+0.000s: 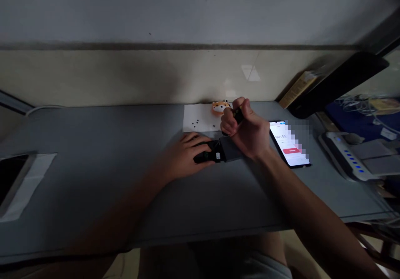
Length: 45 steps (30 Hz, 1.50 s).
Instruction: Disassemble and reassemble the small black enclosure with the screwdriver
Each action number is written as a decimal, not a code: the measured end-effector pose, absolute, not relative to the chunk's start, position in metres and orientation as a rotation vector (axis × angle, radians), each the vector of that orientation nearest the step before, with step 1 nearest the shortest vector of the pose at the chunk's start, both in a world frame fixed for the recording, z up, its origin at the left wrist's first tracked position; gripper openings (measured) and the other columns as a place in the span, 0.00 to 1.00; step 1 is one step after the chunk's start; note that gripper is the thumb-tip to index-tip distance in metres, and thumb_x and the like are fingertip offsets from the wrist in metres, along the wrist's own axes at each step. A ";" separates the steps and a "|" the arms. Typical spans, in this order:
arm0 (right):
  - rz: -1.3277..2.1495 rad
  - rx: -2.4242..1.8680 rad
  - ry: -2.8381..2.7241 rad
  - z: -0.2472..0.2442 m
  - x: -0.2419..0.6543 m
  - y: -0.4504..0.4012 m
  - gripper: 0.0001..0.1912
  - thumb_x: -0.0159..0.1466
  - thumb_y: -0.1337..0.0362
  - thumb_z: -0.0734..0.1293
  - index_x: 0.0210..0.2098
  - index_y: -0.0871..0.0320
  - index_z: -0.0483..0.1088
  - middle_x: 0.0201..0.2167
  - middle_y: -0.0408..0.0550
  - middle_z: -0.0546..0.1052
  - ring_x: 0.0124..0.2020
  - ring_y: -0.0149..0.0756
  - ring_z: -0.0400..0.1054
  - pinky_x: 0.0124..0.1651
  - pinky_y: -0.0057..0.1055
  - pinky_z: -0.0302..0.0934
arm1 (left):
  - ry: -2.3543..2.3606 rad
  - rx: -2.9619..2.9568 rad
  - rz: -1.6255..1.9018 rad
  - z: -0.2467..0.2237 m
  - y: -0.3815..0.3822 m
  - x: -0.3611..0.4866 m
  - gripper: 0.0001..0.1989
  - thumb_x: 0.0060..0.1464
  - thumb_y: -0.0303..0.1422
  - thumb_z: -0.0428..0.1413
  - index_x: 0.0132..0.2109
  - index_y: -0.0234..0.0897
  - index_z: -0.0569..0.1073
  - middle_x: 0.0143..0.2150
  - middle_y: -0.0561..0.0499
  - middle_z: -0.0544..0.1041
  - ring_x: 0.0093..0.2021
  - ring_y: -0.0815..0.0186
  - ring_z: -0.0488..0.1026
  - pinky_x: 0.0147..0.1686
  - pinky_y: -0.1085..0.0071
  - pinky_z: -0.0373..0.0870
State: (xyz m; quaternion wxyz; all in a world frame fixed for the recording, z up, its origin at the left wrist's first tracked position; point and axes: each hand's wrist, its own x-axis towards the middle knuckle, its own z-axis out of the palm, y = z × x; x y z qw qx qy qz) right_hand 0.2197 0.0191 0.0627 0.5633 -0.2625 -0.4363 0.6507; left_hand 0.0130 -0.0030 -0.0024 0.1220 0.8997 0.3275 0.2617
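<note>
My left hand [187, 156] lies over a small opened black electronic device [215, 150], fingers on top and thumb along its near edge, gripping it against the desk. The device shows a small white label, and a flat dark grey panel [231, 149] lies against its right side. Above that panel my right hand [248, 131] is closed in a fist around a small dark handle [238, 114] with light marks. Its lower end is hard to make out. Several tiny dark screw-like pieces lie on a white paper sheet [190, 114] behind the device.
An orange and white animal-face object [219, 107] sits at the paper's back edge. To the right lies a lit phone [290, 145] with a timer screen, then a white device with blue lights [350, 156]. A dark-screened tablet-like thing [14, 175] lies far left.
</note>
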 end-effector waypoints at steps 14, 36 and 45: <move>1.509 -0.592 -0.948 0.058 0.214 0.020 0.21 0.68 0.44 0.70 0.32 0.51 0.61 0.23 0.37 0.60 0.23 0.30 0.55 0.28 0.29 0.59 | 0.965 2.623 0.744 0.003 -0.004 0.015 0.07 0.63 0.39 0.63 0.43 0.43 0.79 0.55 0.49 0.81 0.57 0.55 0.73 0.57 0.55 0.73; 1.525 -0.633 -0.997 0.058 0.210 0.021 0.19 0.65 0.44 0.71 0.34 0.52 0.65 0.29 0.41 0.66 0.28 0.32 0.60 0.31 0.31 0.60 | 0.960 2.593 0.805 -0.004 -0.003 0.014 0.07 0.61 0.38 0.65 0.43 0.42 0.79 0.54 0.48 0.81 0.57 0.55 0.74 0.56 0.56 0.73; 1.499 -0.565 -1.013 0.059 0.204 0.008 0.28 0.61 0.40 0.73 0.26 0.53 0.59 0.20 0.35 0.53 0.21 0.29 0.42 0.23 0.30 0.46 | 0.963 2.607 0.821 -0.004 -0.003 0.016 0.05 0.60 0.37 0.65 0.42 0.44 0.79 0.53 0.48 0.82 0.56 0.54 0.75 0.55 0.55 0.75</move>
